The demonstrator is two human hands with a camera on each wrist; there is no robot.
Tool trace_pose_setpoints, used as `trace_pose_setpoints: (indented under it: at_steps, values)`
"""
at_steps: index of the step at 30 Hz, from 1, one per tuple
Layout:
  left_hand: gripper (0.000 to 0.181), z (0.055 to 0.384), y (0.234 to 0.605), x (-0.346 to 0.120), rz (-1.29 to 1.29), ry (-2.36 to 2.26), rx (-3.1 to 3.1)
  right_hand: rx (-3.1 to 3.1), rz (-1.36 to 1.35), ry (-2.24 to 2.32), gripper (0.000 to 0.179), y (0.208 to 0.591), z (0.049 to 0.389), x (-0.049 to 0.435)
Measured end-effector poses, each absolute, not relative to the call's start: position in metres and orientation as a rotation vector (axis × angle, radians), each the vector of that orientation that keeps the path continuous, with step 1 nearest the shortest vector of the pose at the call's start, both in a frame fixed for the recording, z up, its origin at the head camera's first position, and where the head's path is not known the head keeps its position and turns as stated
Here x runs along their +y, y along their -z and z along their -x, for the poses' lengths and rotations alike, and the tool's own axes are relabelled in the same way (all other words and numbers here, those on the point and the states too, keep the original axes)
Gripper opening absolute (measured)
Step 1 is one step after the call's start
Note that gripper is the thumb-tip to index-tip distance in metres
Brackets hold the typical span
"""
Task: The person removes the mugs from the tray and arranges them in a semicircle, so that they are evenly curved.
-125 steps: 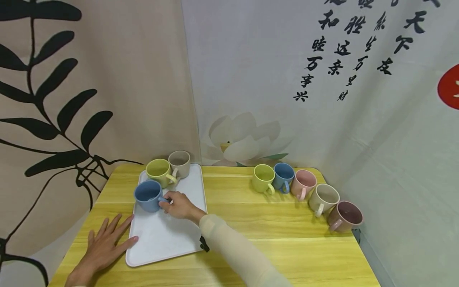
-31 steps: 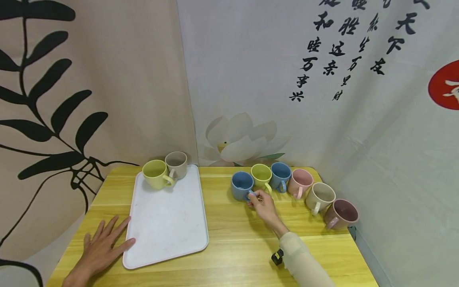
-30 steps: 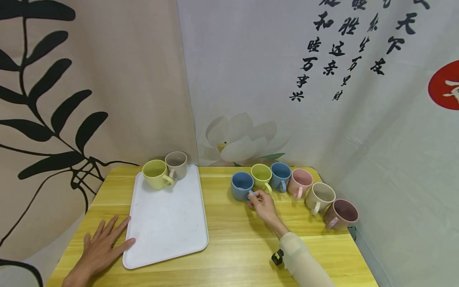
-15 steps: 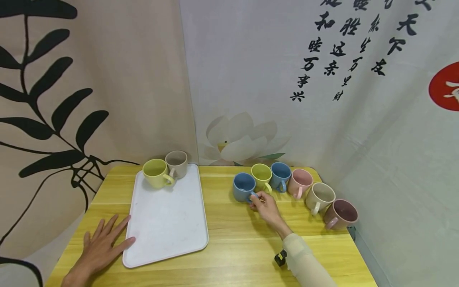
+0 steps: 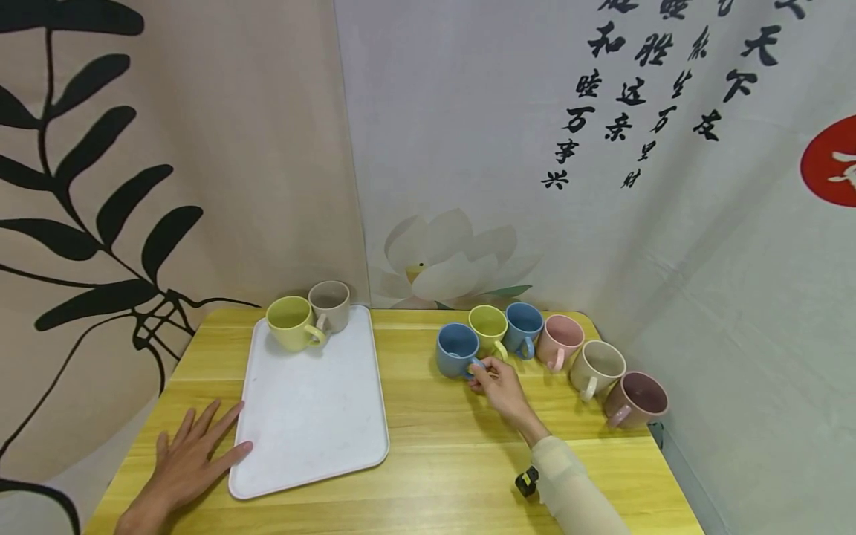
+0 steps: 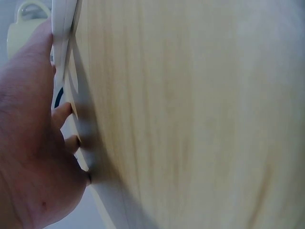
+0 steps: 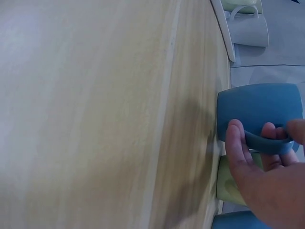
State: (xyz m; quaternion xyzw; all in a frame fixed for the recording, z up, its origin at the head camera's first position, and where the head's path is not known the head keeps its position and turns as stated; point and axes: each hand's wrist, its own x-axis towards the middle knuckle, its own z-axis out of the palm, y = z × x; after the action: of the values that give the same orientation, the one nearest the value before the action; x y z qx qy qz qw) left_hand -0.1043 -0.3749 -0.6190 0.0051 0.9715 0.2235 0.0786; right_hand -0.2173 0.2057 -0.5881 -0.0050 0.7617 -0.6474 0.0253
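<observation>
My right hand point(image 5: 501, 388) grips the handle of a blue mug point(image 5: 456, 351), which stands on the table just in front of and left of a yellow-green mug point(image 5: 487, 321). In the right wrist view the fingers point(image 7: 236, 143) wrap around the blue mug's handle point(image 7: 269, 144). My left hand point(image 5: 190, 461) lies with spread fingers on the table, thumb and fingertip at the left edge of a white tray point(image 5: 314, 416). At the tray's far end stand a yellow mug point(image 5: 291, 324) and a grey-beige mug point(image 5: 330, 306), side by side.
A row along the right back edge continues with a second blue mug point(image 5: 523, 328), a pink mug point(image 5: 560, 342), a cream mug point(image 5: 598, 367) and a mauve mug point(image 5: 637, 401) near the table's right edge. A printed cloth point(image 5: 441, 148) hangs behind the wooden table point(image 5: 428, 461).
The blue mug has left the tray and moved right to the mug row. In the last second it shifted slightly right and nearer, still held by my right hand. The left hand stayed put.
</observation>
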Motion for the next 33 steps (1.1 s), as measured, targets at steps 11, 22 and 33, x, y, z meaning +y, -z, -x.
trace_pose_setpoints:
  at_steps: [11, 22, 33]
  values:
    - [0.091, 0.106, 0.621, -0.376, -0.020, -0.666, 2.908, 2.391, 0.073, 1.966, 0.025, 0.590, 0.216, 0.211]
    - [0.092, 0.106, 0.622, -0.375, -0.013, -0.662, 2.903, 2.463, 0.105, 1.831, 0.026, 0.584, 0.210, 0.221]
    - [0.090, 0.105, 0.622, -0.376, -0.028, -0.685, 2.913, 2.659, 0.319, 1.540, 0.069, 0.563, 0.196, 0.233]
